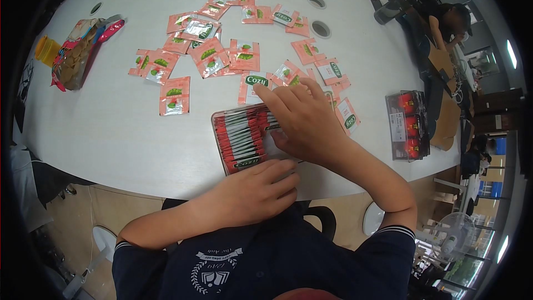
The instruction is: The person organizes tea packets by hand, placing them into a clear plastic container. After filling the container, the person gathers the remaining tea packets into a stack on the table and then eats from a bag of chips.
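A clear box [217,141] holds tightly packed rows of red and green Cozy tea sachets [240,139] on the table in front of me. My right hand [305,114] reaches over the box's right part, index finger stretched toward a loose Cozy sachet [250,84] just past its far edge. The thumb stays apart from that finger, over the packed rows. Beside the near edge lies my left hand [258,189], its fingers loosely bent and slightly spread. The right part of the box is mostly hidden by my hands.
Pink and white sachets [210,55] lie scattered across the table [100,128]. A clear pack of red items [408,125] stands at the right edge. An opened snack bag [78,55] and a yellow container [47,51] are at left. A person [444,22] sits beyond.
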`<action>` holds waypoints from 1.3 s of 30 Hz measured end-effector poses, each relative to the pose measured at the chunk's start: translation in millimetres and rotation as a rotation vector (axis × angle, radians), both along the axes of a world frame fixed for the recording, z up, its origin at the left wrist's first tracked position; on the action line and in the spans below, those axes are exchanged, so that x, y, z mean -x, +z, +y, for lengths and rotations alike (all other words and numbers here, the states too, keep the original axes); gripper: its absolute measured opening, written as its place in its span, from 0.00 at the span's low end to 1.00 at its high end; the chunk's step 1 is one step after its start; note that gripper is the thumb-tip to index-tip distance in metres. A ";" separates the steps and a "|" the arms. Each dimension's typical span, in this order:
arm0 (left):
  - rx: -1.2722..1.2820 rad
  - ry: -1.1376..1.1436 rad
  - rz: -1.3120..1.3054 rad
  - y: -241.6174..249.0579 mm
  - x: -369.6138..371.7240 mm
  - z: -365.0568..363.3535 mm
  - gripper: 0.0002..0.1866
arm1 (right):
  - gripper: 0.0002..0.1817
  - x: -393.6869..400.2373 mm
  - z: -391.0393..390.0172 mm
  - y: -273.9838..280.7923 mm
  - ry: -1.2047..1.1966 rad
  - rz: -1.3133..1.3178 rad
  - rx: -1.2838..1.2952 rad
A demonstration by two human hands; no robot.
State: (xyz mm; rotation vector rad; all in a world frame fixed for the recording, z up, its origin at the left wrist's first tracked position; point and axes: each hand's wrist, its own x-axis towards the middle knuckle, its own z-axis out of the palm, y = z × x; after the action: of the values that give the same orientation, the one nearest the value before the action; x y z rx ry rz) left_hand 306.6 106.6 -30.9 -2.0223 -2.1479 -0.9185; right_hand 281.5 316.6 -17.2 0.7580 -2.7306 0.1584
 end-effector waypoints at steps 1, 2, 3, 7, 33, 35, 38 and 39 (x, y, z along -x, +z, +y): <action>0.004 0.001 0.001 -0.2 0.1 0.0 0.13 | 0.37 0.3 -0.7 -1.7 0.001 0.002 0.002; 0.008 0.002 0.007 -0.7 0.2 0.1 0.13 | 0.36 0.7 -1.0 -2.3 0.002 0.005 0.003; 0.012 0.004 0.013 -1.5 -0.1 0.4 0.13 | 0.36 0.7 -0.6 -1.5 0.006 0.003 0.007; 0.031 -0.002 0.026 1.4 0.2 -0.2 0.14 | 0.36 0.1 2.2 0.6 0.019 -0.002 0.018; 0.070 0.000 0.030 1.8 0.0 -0.1 0.15 | 0.53 2.1 10.2 11.2 0.023 -0.151 0.079; 0.069 0.001 0.028 2.0 -0.2 -0.1 0.14 | 0.53 2.9 10.1 10.7 0.023 -0.154 0.077; 0.064 0.002 0.028 2.3 -0.1 -0.1 0.14 | 0.52 4.6 8.6 9.7 0.026 -0.142 0.073; 0.065 0.002 0.033 2.5 -0.3 -0.2 0.14 | 0.52 4.7 7.7 10.0 0.027 -0.143 0.070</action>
State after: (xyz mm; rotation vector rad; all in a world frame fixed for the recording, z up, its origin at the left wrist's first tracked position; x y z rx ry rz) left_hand 306.8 106.4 -28.5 -2.0485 -2.1904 -0.8200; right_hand 276.8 324.3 -7.3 0.7927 -2.8327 0.3248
